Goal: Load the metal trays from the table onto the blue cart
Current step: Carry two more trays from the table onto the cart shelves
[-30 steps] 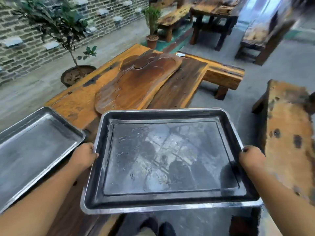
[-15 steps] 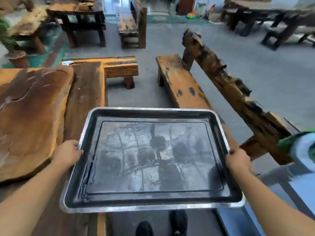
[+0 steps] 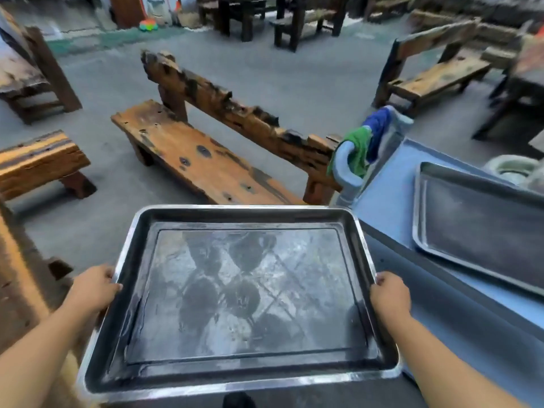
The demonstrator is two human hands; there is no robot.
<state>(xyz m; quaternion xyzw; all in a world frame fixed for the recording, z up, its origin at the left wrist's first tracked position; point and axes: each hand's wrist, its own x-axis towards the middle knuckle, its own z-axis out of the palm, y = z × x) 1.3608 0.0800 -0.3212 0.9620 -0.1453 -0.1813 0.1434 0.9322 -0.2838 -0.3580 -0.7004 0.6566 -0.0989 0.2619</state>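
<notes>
Left hand [image 3: 93, 285] and right hand [image 3: 389, 294] each clamp a side rim of metal tray [image 3: 244, 293]; blue cart [image 3: 391, 198] right, second tray [image 3: 482, 228] on it.

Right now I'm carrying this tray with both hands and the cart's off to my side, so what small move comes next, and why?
Probably swing the held tray rightward toward the blue cart. Both the left hand and right hand grip its side rims, it is not yet over the cart top, and another tray already lies there to stack on.
</notes>
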